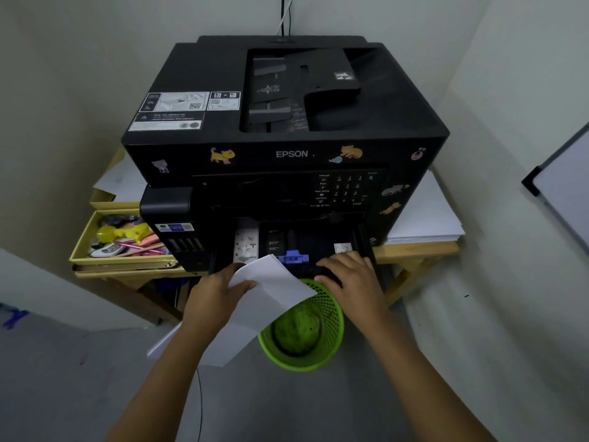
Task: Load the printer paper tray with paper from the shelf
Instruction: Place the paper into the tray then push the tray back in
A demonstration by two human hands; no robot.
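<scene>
While the left hand (pixel 220 291) is pinching a thin sheaf of paper (pixel 264 298) between thumb and fingers, its grip is sitting only on the near left edge, so most of the sheets are hanging free and sagging over the green wastebasket (pixel 302 327) on the floor. The right hand (pixel 347 275) is resting on the front lip of the pulled-out paper tray (pixel 318 247) at the base of the printer (pixel 280 148), fingers curled down onto the black edge; whether it is gripping or just steadying cannot be told.

The chief risk is the paper slipping or fanning out of that one-sided grip and dropping into the basket directly beneath. The drooping far corner is also likely to catch on the tray's front edge or on the blue guide (pixel 293 258) inside, folding or creasing as it is being pushed in. If the guide is sitting too narrow, the stack is likely to buckle. More paper is lying on the desk (pixel 417 248) at the printer's right side.
</scene>
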